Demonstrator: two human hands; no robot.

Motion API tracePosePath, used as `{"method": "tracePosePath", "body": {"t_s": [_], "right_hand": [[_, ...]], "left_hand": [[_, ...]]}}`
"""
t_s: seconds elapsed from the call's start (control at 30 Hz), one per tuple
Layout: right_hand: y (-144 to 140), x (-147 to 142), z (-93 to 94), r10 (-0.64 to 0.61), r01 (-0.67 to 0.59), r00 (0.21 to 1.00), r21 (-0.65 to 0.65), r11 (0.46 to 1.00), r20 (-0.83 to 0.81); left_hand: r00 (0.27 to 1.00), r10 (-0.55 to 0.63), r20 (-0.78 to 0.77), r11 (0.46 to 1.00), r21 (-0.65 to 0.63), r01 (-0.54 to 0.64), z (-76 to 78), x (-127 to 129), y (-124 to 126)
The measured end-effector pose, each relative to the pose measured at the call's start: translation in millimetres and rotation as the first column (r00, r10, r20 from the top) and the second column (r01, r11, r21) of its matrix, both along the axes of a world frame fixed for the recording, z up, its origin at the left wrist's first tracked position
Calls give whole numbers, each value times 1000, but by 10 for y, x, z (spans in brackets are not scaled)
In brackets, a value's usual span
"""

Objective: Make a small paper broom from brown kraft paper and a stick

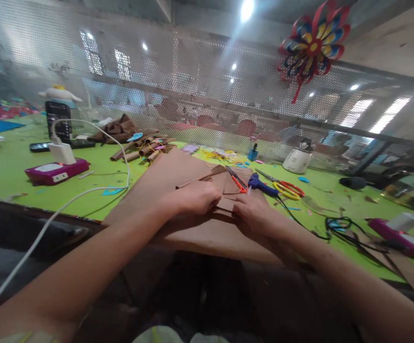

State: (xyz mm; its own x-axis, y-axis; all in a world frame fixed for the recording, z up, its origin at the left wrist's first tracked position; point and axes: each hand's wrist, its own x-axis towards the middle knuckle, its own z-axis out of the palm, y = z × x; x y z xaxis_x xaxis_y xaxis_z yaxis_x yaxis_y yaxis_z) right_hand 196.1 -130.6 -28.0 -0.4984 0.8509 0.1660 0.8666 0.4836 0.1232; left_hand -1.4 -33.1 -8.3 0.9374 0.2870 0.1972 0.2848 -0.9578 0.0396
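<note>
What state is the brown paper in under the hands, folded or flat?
Folded: the brown paper shows stacked pleats between the left hand and right hand.

Matt brown paper sheet

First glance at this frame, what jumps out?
Dead centre, the left hand and right hand press down on a folded piece of brown paper lying on the bright green table. Top right, a red, blue and yellow paper pinwheel hangs before the perforated screen. Just beyond the hands lie orange-handled scissors and a blue glue gun.
</note>
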Motion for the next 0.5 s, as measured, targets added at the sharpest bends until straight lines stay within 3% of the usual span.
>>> {"method": "tracePosePath", "body": {"t_s": [0.23,0.5], "right_hand": [[-72,16,15,-28,28,1000,26,999,9],[-106,-10,1,-75,75,997,71,995,-12]], "left_hand": [[999,-32,2,999,-32,32,45,-33,-18],[999,11,-48,996,-89,-15,54,-66,30]]}}
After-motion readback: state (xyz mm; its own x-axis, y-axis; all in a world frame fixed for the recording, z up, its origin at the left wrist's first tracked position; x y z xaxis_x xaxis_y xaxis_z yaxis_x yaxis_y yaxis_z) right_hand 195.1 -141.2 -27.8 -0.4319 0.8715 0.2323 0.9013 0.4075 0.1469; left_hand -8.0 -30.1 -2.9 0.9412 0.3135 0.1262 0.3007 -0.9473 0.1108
